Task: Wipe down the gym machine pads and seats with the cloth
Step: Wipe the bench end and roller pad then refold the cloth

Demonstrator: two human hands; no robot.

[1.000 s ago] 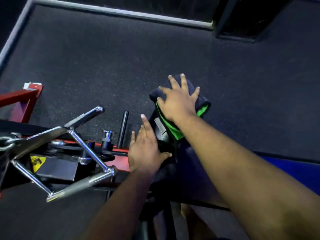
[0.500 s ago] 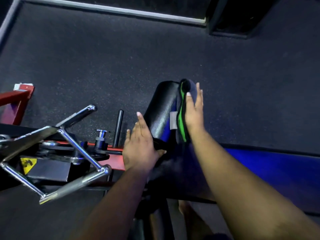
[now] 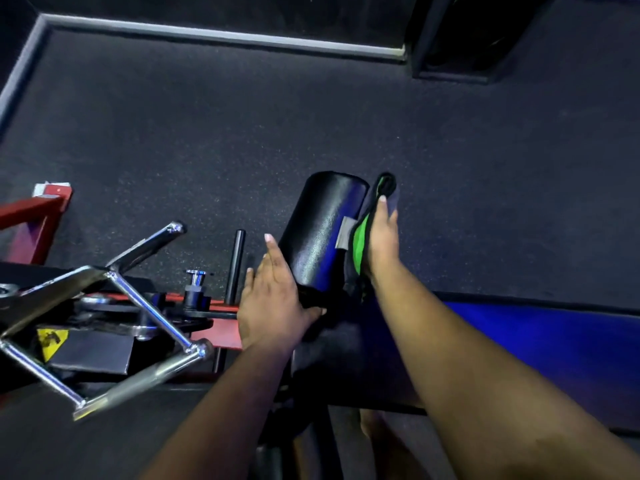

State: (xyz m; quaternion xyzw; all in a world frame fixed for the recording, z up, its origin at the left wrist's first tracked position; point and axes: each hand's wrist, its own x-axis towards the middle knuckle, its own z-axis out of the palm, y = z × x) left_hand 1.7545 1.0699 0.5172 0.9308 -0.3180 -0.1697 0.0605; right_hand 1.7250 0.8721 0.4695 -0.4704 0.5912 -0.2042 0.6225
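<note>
A black padded roller point(image 3: 323, 233) stands out from the machine in the middle of the view. My right hand point(image 3: 379, 237) lies flat against its right side with straight fingers and presses a dark cloth with a green edge point(image 3: 360, 242) onto the pad. My left hand point(image 3: 273, 299) rests open against the roller's left side near its base, with the thumb under the pad. A blue-lit seat pad point(image 3: 540, 344) stretches to the right under my right forearm.
A chrome triangle cable handle point(image 3: 114, 313) hangs at the lower left over the red and black machine frame point(image 3: 211, 313). A black peg point(image 3: 235, 268) and a chrome pull pin point(image 3: 195, 278) stand left of the roller. Dark rubber floor lies beyond.
My right hand and the cloth slid from the top of the roller's end down onto its right side, which uncovered the black pad. My left hand stayed at the roller's left side.
</note>
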